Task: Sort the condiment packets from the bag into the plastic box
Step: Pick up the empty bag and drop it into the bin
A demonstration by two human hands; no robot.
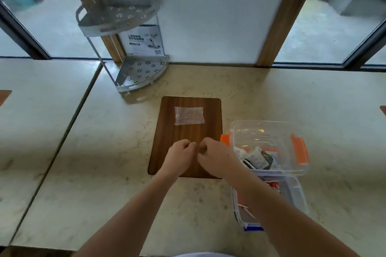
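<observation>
A clear plastic bag (189, 115) lies flat on the far part of a brown wooden mat (171, 131). Over the mat's middle, my left hand (180, 155) and my right hand (215, 155) meet with fingers curled and fingertips touching; whatever is pinched between them is too small to make out. To the right stands a clear plastic box (269, 131) with orange latches, holding several white and black condiment packets (258, 158) at its near end. A second clear box (296, 194) with blue trim sits nearer to me, partly hidden by my right forearm, with red packets inside.
A two-tier metal corner rack (125, 27) stands at the back left of the pale marble table (104, 162), with a printed card behind it. A seam divides this table from another on the left. Windows and a white wall panel run behind.
</observation>
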